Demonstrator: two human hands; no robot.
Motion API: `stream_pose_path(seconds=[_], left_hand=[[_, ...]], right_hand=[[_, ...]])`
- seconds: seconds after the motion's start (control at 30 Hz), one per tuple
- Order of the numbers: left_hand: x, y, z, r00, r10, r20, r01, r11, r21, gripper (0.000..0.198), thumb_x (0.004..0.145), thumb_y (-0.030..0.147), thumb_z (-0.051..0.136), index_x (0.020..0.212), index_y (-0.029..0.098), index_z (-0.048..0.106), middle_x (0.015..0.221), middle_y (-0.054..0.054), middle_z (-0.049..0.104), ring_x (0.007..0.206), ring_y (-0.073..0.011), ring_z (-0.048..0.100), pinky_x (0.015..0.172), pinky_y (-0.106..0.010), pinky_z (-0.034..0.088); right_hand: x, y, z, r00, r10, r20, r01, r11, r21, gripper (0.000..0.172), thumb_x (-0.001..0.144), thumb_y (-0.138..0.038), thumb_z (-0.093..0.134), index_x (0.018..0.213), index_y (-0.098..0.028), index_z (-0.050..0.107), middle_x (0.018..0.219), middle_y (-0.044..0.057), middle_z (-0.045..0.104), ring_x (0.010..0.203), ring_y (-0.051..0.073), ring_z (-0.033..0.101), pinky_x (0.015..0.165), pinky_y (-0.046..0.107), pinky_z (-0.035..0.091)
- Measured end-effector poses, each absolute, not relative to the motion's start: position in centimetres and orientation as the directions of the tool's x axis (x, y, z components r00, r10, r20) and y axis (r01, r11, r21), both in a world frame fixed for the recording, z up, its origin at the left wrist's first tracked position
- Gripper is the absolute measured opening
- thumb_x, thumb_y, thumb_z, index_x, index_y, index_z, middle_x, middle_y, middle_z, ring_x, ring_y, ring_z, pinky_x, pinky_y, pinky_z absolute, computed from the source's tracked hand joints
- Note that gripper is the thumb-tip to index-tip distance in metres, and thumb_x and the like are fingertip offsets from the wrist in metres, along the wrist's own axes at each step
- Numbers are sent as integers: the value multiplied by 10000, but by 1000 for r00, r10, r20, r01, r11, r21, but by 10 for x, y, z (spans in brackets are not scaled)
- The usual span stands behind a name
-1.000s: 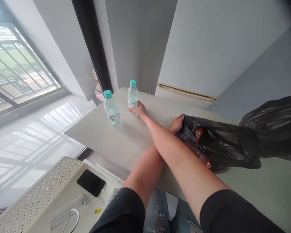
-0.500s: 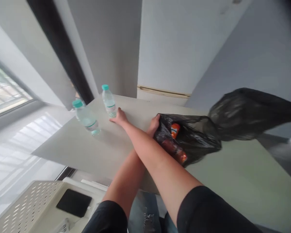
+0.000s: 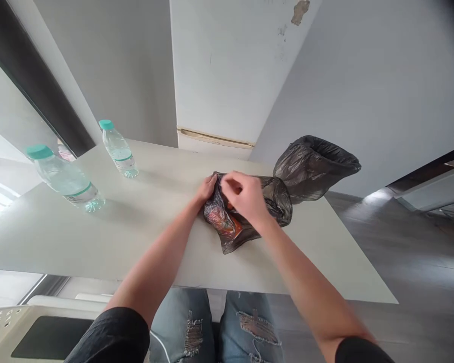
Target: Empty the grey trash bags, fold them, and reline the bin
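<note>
A thin black plastic bag lies on its side on the table, its far part standing up. My left hand pinches the bag's left edge. Above that end hovers my right hand, fingers curled together; whether they hold a bit of film is unclear. Through the plastic shows a red-and-orange item, its kind blurred by the film. A bit of orange also peeks out beneath my right hand. Two clear bottles with teal caps stand left of my hands: a nearer bottle and a farther bottle.
The pale table ends at a front edge above my knees. Behind it rises a white fridge. At lower left sits a cream perforated basket with a dark flat panel.
My right hand has left the farther bottle and come back over the bag, so my arms no longer cross. My left hand stays on the bag's edge. The view has swung right.
</note>
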State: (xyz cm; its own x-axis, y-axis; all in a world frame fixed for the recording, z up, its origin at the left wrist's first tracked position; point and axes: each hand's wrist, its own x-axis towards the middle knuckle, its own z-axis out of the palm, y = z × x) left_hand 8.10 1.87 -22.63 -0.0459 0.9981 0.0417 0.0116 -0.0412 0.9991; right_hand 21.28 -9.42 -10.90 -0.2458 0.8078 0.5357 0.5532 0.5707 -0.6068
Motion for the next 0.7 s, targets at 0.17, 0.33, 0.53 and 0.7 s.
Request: stream_pose_path(seconds=[0.17, 0.33, 0.53, 0.7], left_hand=[[79, 22, -222, 7, 999, 49, 36, -49, 998, 348, 1028, 378, 554, 733, 208, 625, 761, -36, 696, 922, -252, 630, 931, -332, 518], [77, 26, -228, -8, 998, 66, 83, -65, 994, 354, 1034, 368, 515, 734, 209, 616, 744, -30, 684, 865, -240, 621, 911, -336, 507], [74, 26, -233, 46, 996, 78, 16, -79, 997, 414, 1016, 518, 535, 858, 172, 697, 863, -66, 757, 934, -257, 667, 905, -335, 537], [76, 21, -229, -11, 999, 51, 11, -50, 999, 417, 978, 552, 594, 856, 169, 701, 876, -61, 748, 951, -263, 673, 943, -355, 541]], right_hand=[[273, -84, -155, -153, 868, 472, 810, 385, -444, 178, 885, -148, 646, 777, -243, 752, 738, 42, 747, 703, 254, 699, 737, 392, 576], [280, -71, -188, -480, 712, 512, 695, 665, -274, 482, 877, 50, 471, 1081, -231, 804, 1169, 98, 796, 1122, 293, 693, 990, 468, 595], [281, -72, -197, -573, 704, 419, 693, 689, -210, 619, 886, 32, 535, 1433, -223, 671, 1485, 140, 650, 1368, 312, 571, 1124, 516, 513], [279, -71, -198, -560, 715, 418, 724, 668, -173, 528, 903, -24, 619, 1390, -221, 669, 1444, 138, 658, 1335, 318, 585, 1152, 525, 477]])
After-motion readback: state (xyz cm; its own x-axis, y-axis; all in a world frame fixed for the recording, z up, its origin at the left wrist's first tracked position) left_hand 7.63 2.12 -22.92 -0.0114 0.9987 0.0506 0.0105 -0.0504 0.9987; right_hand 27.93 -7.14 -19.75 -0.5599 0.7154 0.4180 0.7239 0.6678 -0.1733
